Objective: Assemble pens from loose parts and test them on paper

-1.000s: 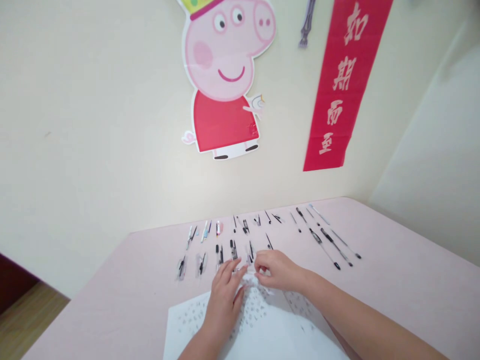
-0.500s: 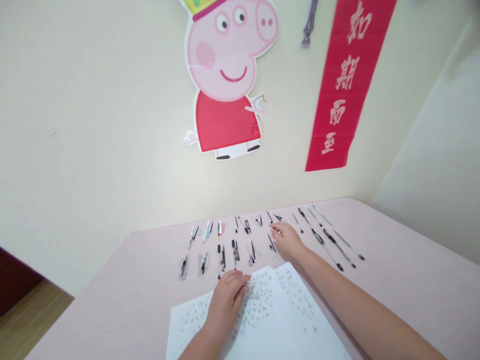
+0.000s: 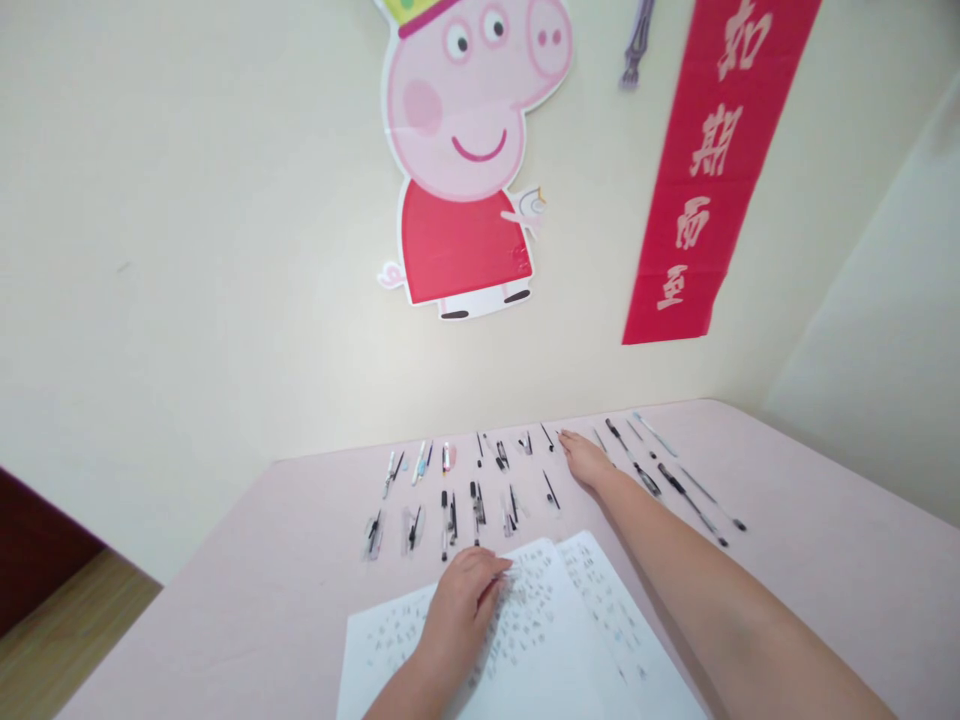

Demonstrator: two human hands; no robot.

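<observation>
On the written sheets of paper (image 3: 525, 640) rests my left hand (image 3: 465, 600), its fingers curled closed near the writing; a pale, see-through sliver seems to be at the fingertips, too faint to name. My right hand (image 3: 586, 460) reaches to the back row of pen parts, fingers together at the tabletop. A tiny dark tip shows at its fingertips, but what they grip is mostly hidden. Just left of that hand lies a thin black refill (image 3: 547, 437). Nearer to me is another dark refill (image 3: 552, 490) with a small black piece beside it.
Pulled-apart pens lie in two rows on the pink table (image 3: 247, 580), among them a black-capped pen (image 3: 444, 525). Right of my forearm are longer pens, one with a black grip (image 3: 675, 482), and a light-blue one (image 3: 654, 433). A wall (image 3: 225, 300) rises behind.
My right hand has moved away from me and slightly right, from beside the refills to the small dark piece at the back. My left hand stays on the paper. The view has shifted slightly.
</observation>
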